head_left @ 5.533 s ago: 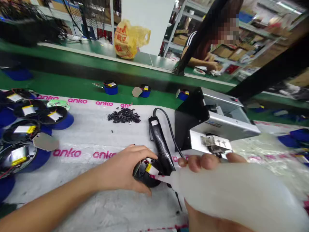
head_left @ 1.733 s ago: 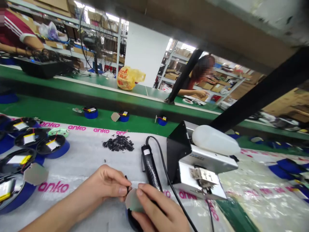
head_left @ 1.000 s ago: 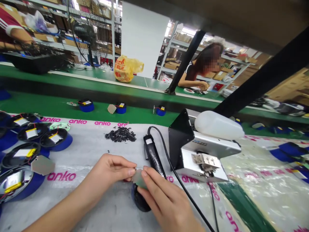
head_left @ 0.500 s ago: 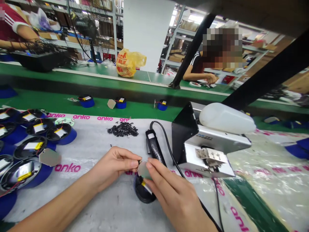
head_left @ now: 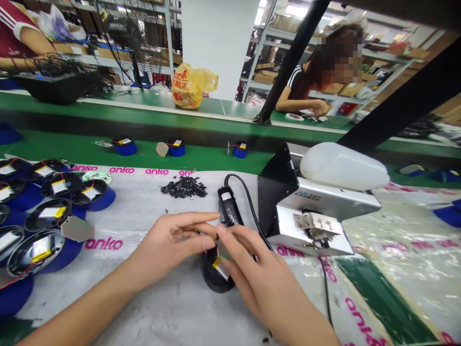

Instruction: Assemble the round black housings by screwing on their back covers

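In the middle of the bench, a round blue-and-black housing (head_left: pixel 218 280) holds a silver battery with a yellow end (head_left: pixel 216 262). Above it, my right hand (head_left: pixel 259 274) pinches a small grey circuit board (head_left: pixel 222 251), mostly hidden behind the fingers. My left hand (head_left: pixel 173 240) comes from the left with its index finger stretched out and its thumb apart, the fingertips meeting those of my right hand near the board's edge. Nothing shows in the left fingers. A black electric screwdriver (head_left: pixel 229 206) lies just behind the hands.
Several blue housings with batteries (head_left: pixel 91 194) crowd the left. A pile of small black parts (head_left: pixel 184 186) lies behind my left hand. A metal screw feeder (head_left: pixel 309 221) stands to the right. More housings sit on the green strip (head_left: pixel 205 156). Two people work across the bench.
My left fingers have opened from their pinch at the board's edge, and the index finger now stretches toward my right hand. The board has tilted and is more covered by my right fingers.
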The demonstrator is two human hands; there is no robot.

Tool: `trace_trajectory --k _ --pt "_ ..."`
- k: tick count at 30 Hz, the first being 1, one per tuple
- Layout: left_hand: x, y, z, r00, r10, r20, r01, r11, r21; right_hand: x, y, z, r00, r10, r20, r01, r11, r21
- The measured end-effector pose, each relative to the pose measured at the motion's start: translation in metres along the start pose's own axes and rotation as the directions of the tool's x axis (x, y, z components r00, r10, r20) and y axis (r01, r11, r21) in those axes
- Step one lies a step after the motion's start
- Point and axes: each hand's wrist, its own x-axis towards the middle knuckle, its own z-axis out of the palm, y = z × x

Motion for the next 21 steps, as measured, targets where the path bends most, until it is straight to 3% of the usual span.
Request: trace_trajectory --k 2,5,8,12,14,16,18,21 --pt "-0.004 0.001 -0.003 0.999 0.047 0.008 -0.048 0.980 0.192 0.001 0.002 -0.005 0.997 0.041 0.066 -0.047 0.995 0.093" --pt "-0.005 -0.003 -0.006 0.982 0.136 0.134 -0.187 0.832 0.522 0.000 0.001 -0.013 0.996 0.067 0.065 -0.078 0.980 0.181" --pt "0.000 -0.011 -0.002 0.939 0.109 0.327 -0.288 0.770 0.569 -0.007 -0.004 -0.017 0.998 0.063 0.022 -0.066 0.982 0.178" --pt "0.005 -0.021 0.008 0.939 0.124 0.321 -0.288 0.791 0.539 -0.026 -0.013 -0.010 0.994 0.100 -0.051 -0.092 0.985 0.144" --pt "0.004 -0.024 0.010 0.957 0.081 0.280 -0.212 0.852 0.479 -0.034 -0.015 -0.003 0.986 0.139 -0.087 -0.124 0.979 0.164" --pt "0.001 -0.027 0.010 0.973 -0.039 0.225 -0.047 0.930 0.363 -0.038 -0.015 0.004 0.977 0.166 -0.134 -0.132 0.964 0.232" --pt "-0.001 -0.029 0.009 0.963 -0.157 0.220 0.110 0.971 0.211 -0.038 -0.013 0.009 0.964 0.205 -0.169 -0.141 0.934 0.328" --pt "-0.001 -0.030 0.007 0.928 -0.224 0.298 0.215 0.975 0.063 -0.034 -0.013 0.014 0.940 0.291 -0.177 -0.189 0.878 0.439"
